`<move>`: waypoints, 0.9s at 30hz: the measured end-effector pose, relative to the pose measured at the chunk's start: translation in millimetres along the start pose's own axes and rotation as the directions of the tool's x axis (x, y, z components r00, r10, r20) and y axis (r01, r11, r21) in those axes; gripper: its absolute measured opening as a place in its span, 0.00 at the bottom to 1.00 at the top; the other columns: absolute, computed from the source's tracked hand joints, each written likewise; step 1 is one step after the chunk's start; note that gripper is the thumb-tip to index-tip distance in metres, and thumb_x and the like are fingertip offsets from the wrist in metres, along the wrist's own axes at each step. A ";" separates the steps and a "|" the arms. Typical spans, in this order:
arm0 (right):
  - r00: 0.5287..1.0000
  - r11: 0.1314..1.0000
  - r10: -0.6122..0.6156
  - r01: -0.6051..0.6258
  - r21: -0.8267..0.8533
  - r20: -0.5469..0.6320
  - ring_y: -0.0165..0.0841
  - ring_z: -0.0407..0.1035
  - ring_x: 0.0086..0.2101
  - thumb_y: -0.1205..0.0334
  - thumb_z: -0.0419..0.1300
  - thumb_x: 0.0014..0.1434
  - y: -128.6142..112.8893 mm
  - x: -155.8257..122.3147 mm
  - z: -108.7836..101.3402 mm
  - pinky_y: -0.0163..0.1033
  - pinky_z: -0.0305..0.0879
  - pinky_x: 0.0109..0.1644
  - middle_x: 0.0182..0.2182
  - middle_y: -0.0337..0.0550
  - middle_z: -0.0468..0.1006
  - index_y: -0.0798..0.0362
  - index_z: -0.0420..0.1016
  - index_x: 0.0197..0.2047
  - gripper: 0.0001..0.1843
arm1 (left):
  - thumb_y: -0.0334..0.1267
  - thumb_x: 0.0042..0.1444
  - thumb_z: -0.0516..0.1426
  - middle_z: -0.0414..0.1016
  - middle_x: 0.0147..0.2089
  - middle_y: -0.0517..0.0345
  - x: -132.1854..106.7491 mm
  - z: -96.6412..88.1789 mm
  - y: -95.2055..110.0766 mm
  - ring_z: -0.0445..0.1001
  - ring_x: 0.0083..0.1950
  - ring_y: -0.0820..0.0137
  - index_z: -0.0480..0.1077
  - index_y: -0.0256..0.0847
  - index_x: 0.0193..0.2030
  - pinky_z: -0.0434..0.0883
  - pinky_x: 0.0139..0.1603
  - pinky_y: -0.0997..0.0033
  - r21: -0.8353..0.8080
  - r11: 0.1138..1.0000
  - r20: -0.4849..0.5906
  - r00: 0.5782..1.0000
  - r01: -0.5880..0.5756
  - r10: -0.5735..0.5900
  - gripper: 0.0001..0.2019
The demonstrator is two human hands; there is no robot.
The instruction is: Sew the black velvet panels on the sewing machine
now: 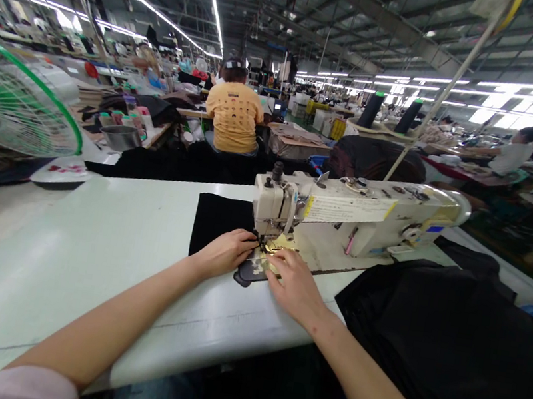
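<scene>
A cream industrial sewing machine (346,209) stands on the pale green table, its needle area lit yellow. A piece of black fabric (216,215) lies flat to the left of the machine head and reaches in behind it. My left hand (226,254) is at the fabric's front edge, fingers closed on it, fingertips close to the presser foot (263,243). From the right, my right hand (294,285) reaches to the needle plate, thumb and fingers drawn together beside the foot. What those fingertips hold is too small to make out.
A heap of black fabric (445,349) covers the table's right side. A green-rimmed fan (20,96) stands at the left. Ahead, a person in a yellow shirt (233,113) sits facing away. A slanting pole (445,93) rises behind the machine.
</scene>
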State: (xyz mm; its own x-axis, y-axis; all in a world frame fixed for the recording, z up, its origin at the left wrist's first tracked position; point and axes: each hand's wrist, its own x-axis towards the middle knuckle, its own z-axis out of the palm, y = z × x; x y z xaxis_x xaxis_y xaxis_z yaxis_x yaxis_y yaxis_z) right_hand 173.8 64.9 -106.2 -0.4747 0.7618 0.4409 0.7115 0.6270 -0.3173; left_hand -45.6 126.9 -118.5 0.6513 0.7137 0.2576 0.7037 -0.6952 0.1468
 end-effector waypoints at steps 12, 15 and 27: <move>0.772 0.699 0.635 -0.589 -0.406 -0.028 0.57 0.78 0.34 0.46 0.55 0.48 112.3 -165.4 -153.6 0.61 0.74 0.42 0.34 0.59 0.83 0.50 0.80 0.31 0.19 | 0.45 0.68 0.49 0.63 0.70 0.40 -22.0 14.3 -19.3 0.58 0.72 0.47 0.65 0.39 0.65 0.55 0.67 0.34 0.046 0.926 -0.067 0.926 0.374 -0.371 0.23; 0.743 0.736 0.664 -0.629 -0.253 0.085 0.49 0.78 0.28 0.48 0.54 0.47 123.5 -175.6 -146.9 0.53 0.75 0.36 0.25 0.50 0.81 0.44 0.75 0.22 0.13 | 0.46 0.66 0.52 0.66 0.68 0.39 -29.5 0.7 -39.5 0.61 0.70 0.46 0.67 0.38 0.64 0.56 0.67 0.35 0.054 0.924 -0.084 0.923 0.379 -0.374 0.23; 0.823 0.792 0.568 -0.539 0.286 -0.022 0.40 0.72 0.32 0.54 0.58 0.47 28.8 -100.6 -147.5 0.42 0.69 0.35 0.32 0.47 0.78 0.47 0.69 0.23 0.07 | 0.37 0.61 0.59 0.68 0.66 0.43 -35.7 -38.3 92.7 0.67 0.66 0.57 0.60 0.44 0.68 0.68 0.65 0.50 -0.333 0.935 -0.183 0.981 -0.124 0.065 0.28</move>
State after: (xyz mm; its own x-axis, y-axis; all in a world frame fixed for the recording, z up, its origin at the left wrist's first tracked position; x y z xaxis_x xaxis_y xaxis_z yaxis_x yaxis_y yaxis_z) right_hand 318.5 -17.8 -35.9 0.0245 0.9792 0.2013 0.6713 0.1331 -0.7292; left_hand -14.5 33.7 -77.5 0.6324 0.6396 0.4370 0.4829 -0.7666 0.4232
